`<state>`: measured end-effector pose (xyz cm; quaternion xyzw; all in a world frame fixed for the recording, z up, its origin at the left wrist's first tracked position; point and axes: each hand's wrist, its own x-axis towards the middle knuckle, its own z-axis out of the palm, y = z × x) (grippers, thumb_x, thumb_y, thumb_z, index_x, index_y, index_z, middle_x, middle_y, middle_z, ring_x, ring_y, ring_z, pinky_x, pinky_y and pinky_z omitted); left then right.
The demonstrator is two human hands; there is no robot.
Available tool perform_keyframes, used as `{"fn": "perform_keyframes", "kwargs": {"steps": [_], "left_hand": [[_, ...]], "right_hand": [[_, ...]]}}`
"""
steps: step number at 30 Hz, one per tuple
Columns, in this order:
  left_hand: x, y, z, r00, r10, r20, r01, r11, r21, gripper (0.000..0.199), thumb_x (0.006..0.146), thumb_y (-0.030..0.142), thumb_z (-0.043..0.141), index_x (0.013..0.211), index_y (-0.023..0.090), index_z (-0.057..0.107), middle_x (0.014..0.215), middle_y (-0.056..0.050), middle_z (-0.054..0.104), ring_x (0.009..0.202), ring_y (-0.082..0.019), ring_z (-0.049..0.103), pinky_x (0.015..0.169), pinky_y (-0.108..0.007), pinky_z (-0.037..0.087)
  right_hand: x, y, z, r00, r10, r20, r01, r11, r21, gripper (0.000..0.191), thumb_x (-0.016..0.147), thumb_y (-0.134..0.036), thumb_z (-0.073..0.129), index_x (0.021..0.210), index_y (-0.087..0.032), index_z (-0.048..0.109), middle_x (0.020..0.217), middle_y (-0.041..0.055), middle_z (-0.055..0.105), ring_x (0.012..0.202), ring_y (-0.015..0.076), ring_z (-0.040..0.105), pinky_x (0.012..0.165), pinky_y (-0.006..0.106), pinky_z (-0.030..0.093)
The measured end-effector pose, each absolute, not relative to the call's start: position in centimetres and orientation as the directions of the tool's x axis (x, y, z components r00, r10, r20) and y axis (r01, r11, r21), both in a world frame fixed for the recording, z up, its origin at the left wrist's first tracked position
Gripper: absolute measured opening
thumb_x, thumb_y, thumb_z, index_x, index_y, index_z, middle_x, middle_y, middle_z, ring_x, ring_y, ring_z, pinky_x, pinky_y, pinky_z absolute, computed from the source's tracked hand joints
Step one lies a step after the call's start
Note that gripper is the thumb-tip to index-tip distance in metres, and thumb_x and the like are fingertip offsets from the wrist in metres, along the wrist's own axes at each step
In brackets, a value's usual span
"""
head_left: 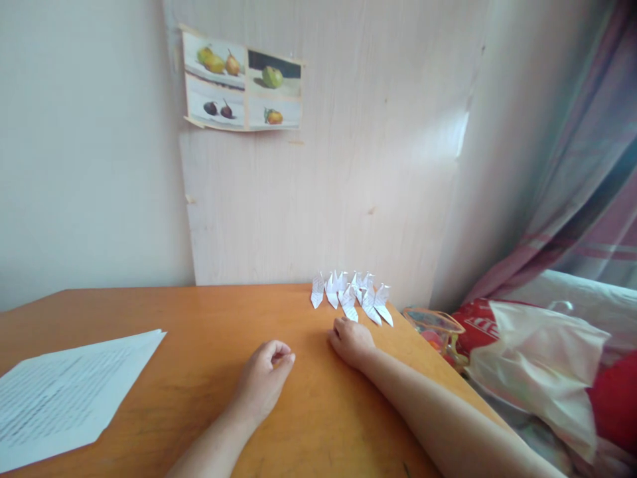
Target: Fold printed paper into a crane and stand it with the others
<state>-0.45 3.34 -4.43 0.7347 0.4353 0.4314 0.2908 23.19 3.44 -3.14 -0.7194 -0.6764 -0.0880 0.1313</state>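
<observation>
My left hand (266, 378) is over the middle of the wooden table (199, 398), its fingers curled in towards the thumb. A small gap shows between them, and nothing is visible in it. Farther forward and to the right, my right hand (352, 342) is closed in a loose fist low over the tabletop. No object sticks out of it, though its palm side is hidden. Just beyond its knuckles stand several folded white paper cranes (348, 302), grouped near the table's far right corner. Lines of print or writing show on their paper.
Printed paper sheets (64, 392) lie at the table's left. Beyond the right edge are a mesh basket (432, 322), a white plastic bag (537, 365) and red fabric (617, 398). A fruit picture sheet (243, 86) hangs on the back panel (318, 212); a curtain (562, 172) hangs right.
</observation>
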Motion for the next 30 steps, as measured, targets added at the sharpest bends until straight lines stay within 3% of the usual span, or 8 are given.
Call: {"fn": "perform_keyframes", "kwargs": {"steps": [30], "left_hand": [[-0.29, 4.07, -5.39, 0.271, 0.881, 0.387, 0.376, -0.467, 0.8, 0.017, 0.082, 0.036, 0.058, 0.08, 0.02, 0.062, 0.084, -0.004, 0.068, 0.082, -0.021, 0.063, 0.076, -0.03, 0.047]], "right_hand": [[22.62, 3.42, -2.71, 0.14, 0.956, 0.257, 0.99, -0.129, -0.061, 0.028, 0.098, -0.035, 0.04, 0.099, -0.019, 0.064, 0.103, 0.0103, 0.069, 0.09, 0.0218, 0.065, 0.07, 0.029, 0.039]]}}
